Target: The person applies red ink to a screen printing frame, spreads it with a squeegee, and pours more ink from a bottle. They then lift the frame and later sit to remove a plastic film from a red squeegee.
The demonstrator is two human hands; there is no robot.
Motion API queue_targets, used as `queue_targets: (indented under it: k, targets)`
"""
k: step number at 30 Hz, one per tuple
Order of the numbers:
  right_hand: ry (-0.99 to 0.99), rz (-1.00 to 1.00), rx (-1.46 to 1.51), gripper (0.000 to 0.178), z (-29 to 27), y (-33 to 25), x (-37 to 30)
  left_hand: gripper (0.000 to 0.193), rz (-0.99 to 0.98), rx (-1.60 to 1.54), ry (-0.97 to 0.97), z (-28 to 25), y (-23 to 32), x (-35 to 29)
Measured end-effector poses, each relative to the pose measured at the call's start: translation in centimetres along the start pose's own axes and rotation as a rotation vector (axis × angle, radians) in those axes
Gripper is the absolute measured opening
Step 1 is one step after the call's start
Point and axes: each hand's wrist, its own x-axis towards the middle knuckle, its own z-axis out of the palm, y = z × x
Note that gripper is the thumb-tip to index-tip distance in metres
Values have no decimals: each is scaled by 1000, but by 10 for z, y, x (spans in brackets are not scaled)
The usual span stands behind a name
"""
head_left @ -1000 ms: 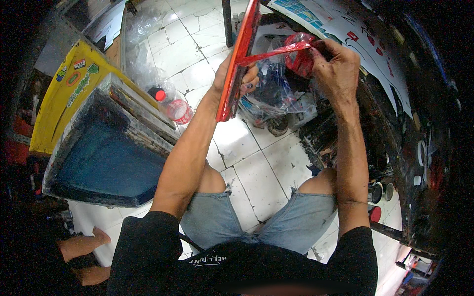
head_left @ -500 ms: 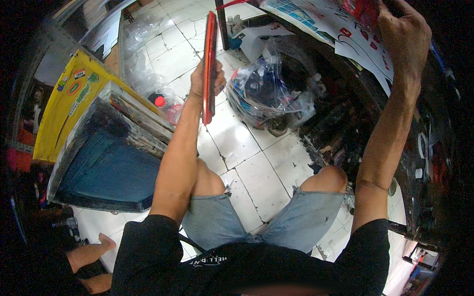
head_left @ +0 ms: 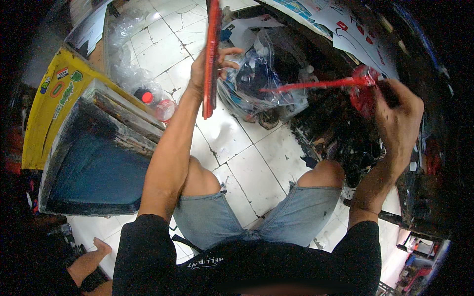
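Upright before me, a thin flat red panel (head_left: 211, 64) is seen nearly edge-on, its top cut off by the frame. My left hand (head_left: 197, 74) holds it from behind, with several fingers reaching out past its right side. On the right, my right hand (head_left: 400, 108) is closed on a shiny, see-through red thing (head_left: 364, 93), crumpled or cup-like; its exact kind does not show. A long thin red strip (head_left: 316, 85) sticks out from it to the left, toward the panel but apart from it.
A dark blue panel (head_left: 98, 167) and a yellow panel (head_left: 44, 113) with stickers lean at the left. Behind them lie clear plastic and a red-capped bottle (head_left: 147, 97). A clear bag of rubbish (head_left: 266, 74) sits on the tiles. Another person's leg (head_left: 89, 259) shows lower left.
My right hand has come down and nearer from the upper right with the red thing and its strip. The red panel has risen slightly, and my left fingers have stretched out.
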Motion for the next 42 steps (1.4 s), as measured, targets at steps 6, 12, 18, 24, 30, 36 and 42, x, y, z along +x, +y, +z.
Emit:
queue_targets:
  k: [6, 12, 18, 24, 30, 36, 42]
  targets:
    - [-99, -44, -41, 14, -3, 20, -28, 57, -283, 402, -62, 47, -39, 33]
    - [-155, -9, -68, 14, 4, 43, -37, 53, -416, 762, -252, 57, -70, 35]
    - [-215, -11, -92, 13, 6, 54, -42, 56, -545, 1246, -296, 70, -63, 43]
    - [-139, -37, -123, 14, -6, 46, -39, 50, -381, 1027, -122, 44, -48, 29]
    - [254, -208, -279, 14, -1, 29, -18, 42, -300, 849, -59, 32, -18, 1]
    - [369, -285, -299, 13, 27, 2, 15, 45, -265, 816, -62, 25, -9, -19]
    - [304, -340, -441, 11, 75, -20, 31, 43, -124, 950, -205, 27, -2, -24]
